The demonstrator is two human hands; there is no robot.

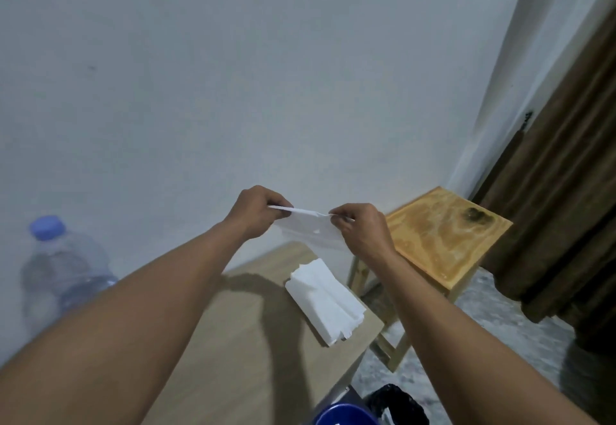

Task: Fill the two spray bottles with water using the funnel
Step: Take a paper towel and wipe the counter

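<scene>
Both hands (256,213) (365,229) pinching tissue (311,224), stretched left-right.

blue obj (343,416) cut off btm.

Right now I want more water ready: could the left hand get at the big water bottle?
Probably not yet: the left hand and right hand both pinch a tissue. Otherwise, the path to the water bottle looks open.

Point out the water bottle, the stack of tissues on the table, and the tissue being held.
water bottle (63,274): head view, on its clear body below the blue cap.
stack of tissues (321,298): head view, on its top sheet.
held tissue (311,228): head view, on the sheet between the two hands.
</scene>
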